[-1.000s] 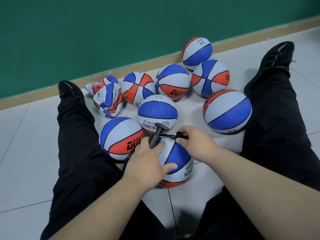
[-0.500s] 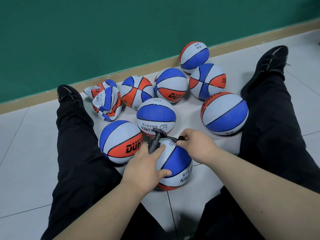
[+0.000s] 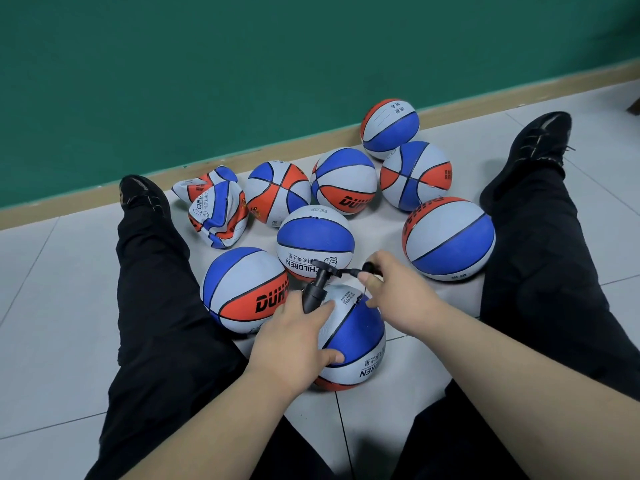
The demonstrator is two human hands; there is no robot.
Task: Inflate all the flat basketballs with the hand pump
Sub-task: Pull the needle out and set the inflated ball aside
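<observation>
Left hand [image 3: 294, 337] lies spread over the near ball [image 3: 356, 341], thumb down on the blue panel. The hand pump [image 3: 313, 296] barrel comes up between its fingers, held there against the ball. The pump's T-handle points away from the person.

Right hand [image 3: 398, 299] has its fingers curled and pinches the black end of the hose [image 3: 346, 271], just above the near ball's top. The hose is short and runs from the pump head to that hand.

The near ball is round and sits on the tile floor [image 3: 52, 306] between the two legs.

Seven more round balls sit beyond it:
- DUH ball [image 3: 242, 289], touching on the left
- CHILDREN ball [image 3: 315, 240], just behind the pump
- big ball [image 3: 448, 239], against the right leg [image 3: 540, 271]
- four more in a back row, the last near the baseboard [image 3: 86, 199]

Two flat balls [image 3: 218, 218] lie crumpled together at the back left, beside the left shoe [image 3: 142, 194].

The left leg [image 3: 156, 306] and right leg fence the group at the sides, and the baseboard and green wall [image 3: 242, 64] close the far edge. Tile runs on outside both legs.
</observation>
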